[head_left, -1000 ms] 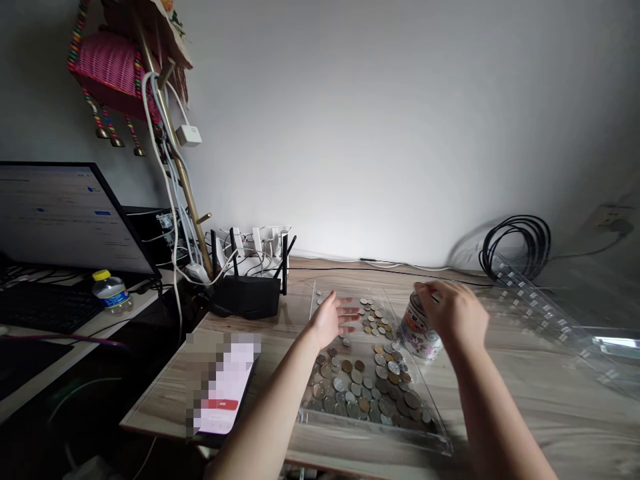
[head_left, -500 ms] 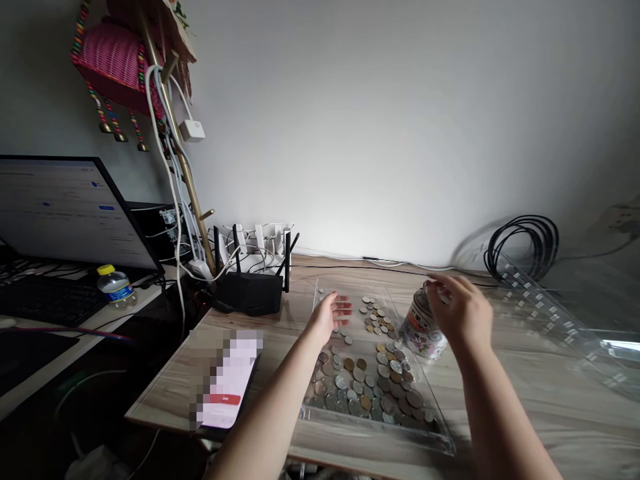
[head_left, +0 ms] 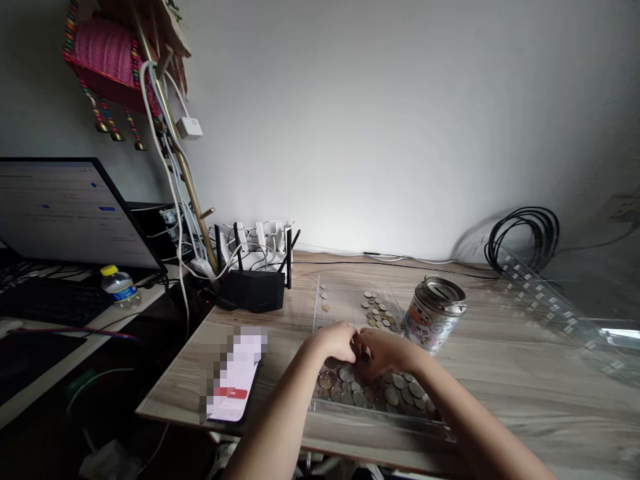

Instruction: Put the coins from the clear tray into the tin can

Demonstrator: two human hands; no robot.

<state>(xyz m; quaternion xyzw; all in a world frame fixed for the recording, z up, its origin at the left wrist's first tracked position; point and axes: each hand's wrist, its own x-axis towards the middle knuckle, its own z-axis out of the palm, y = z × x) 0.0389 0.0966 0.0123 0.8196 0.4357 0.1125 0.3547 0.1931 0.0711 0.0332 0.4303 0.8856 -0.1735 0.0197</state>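
Above the coins in a clear plastic tray [head_left: 370, 415], my left hand [head_left: 339, 341] and my right hand [head_left: 384, 352] meet, fingertips close together. The fingers of both are bent inward and closed, and whatever lies between them is hidden. Many silver and brass-coloured coins [head_left: 359, 398] spread over the near part of the tray under my hands. A smaller group of coins [head_left: 379, 310] lies in its far right part, with a few along the far left side. To the right of the tray stands a printed tin can [head_left: 435, 315] with a slotted metal lid.
At the left edge of the table lies a phone [head_left: 235, 383], partly blurred out. Behind it stands a black router [head_left: 253, 290] with antennas. A coiled black cable [head_left: 523, 237] and a clear plastic piece [head_left: 555, 313] are at right. A yellow-capped bottle [head_left: 120, 287] stands by the laptop [head_left: 75, 213].
My right hand has left the tin can and moved left and down to the coins. My left hand has come lower and nearer, its fingers now bent beside the right hand.
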